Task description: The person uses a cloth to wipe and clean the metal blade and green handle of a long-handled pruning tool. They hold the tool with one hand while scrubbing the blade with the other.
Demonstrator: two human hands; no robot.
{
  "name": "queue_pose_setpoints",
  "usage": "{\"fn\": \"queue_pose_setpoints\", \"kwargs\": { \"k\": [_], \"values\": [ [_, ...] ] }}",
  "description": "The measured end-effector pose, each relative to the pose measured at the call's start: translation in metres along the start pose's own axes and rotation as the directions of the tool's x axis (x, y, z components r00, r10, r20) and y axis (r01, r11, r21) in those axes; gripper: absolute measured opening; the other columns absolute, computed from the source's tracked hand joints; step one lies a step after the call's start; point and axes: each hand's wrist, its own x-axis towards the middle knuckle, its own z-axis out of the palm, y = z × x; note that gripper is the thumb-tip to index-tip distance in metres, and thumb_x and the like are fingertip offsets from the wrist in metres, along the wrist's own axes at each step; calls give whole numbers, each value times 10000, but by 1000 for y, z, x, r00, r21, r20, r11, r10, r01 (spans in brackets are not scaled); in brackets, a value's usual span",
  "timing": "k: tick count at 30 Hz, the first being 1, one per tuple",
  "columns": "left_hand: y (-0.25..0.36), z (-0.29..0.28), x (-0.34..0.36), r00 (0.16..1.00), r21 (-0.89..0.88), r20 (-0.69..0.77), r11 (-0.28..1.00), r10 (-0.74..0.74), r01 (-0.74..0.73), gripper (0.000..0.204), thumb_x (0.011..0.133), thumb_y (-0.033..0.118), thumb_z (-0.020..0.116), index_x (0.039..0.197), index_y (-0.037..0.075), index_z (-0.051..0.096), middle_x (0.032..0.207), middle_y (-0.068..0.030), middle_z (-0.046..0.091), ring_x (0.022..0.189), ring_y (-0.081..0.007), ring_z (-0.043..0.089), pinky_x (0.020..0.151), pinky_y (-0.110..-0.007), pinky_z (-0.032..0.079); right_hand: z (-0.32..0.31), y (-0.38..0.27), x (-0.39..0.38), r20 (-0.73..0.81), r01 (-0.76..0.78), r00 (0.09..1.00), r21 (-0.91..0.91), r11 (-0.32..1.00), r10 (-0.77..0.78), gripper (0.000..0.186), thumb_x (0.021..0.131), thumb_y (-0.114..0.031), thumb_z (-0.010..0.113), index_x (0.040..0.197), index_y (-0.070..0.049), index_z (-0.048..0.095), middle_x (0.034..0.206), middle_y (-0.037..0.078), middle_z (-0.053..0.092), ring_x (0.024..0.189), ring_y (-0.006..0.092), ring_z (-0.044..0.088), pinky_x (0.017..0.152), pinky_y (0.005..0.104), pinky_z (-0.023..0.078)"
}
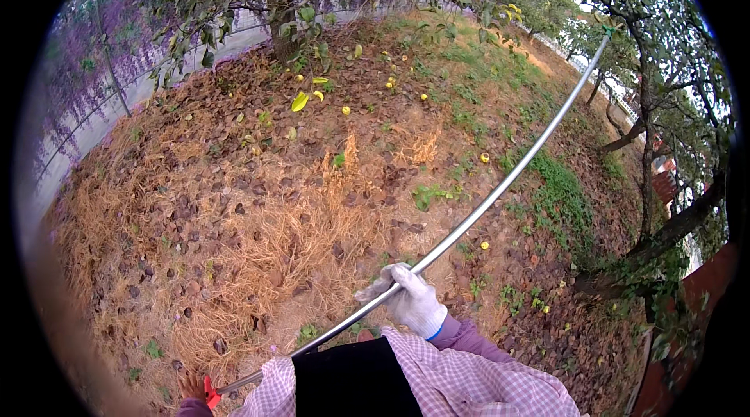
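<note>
A long silver picker pole (500, 192) runs slantwise from the lower left to the upper right. At its far end a small green head (608, 29) reaches in among the tree leaves. My right hand (414, 304), in a white glove with a blue cuff edge, is closed around the pole's lower part. Bare and partly cut off by the rim of the view, my left hand (191, 386) is at the pole's red handle (211, 392), its fingers curled beside it. Checked purple-and-white cloth covers my forearms in part.
A leafy tree (647, 144) leans in at the right, and another trunk (283, 7) stands at the far middle. Yellow fruits (346, 110) lie scattered over the sloping ground of dry grass and brown leaves. Purple hanging blossoms (74, 65) border a grey path (148, 97) at the left.
</note>
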Motion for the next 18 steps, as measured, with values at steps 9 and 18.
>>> {"fn": "queue_pose_setpoints", "kwargs": {
  "k": [9, 18],
  "values": [
    [140, -124, 84, 992, -944, -57, 317, 116, -91, 607, 740, 383, 724, 1159, -15, 537, 1061, -169, 623, 977, -279, 607, 857, -379, 484, -19, -11, 40, -126, 102, 990, 291, 951, -68, 190, 884, -241, 560, 723, -141, 547, 548, -28, 547, 516, 187, 542, 799, 451, 491],
    [240, -216, 90, 866, -506, -493, 781, 88, -367, 343, 684, 497, 701, 646, 164, 630, 553, -88, 578, 500, -284, 579, 454, -428, 441, -31, 66, 31, 70, -104, 993, 165, 981, 93, 161, 881, -219, 562, 819, -70, 570, 831, 143, 639, 879, 351, 615, 891, 541, 448]
  ]
}}
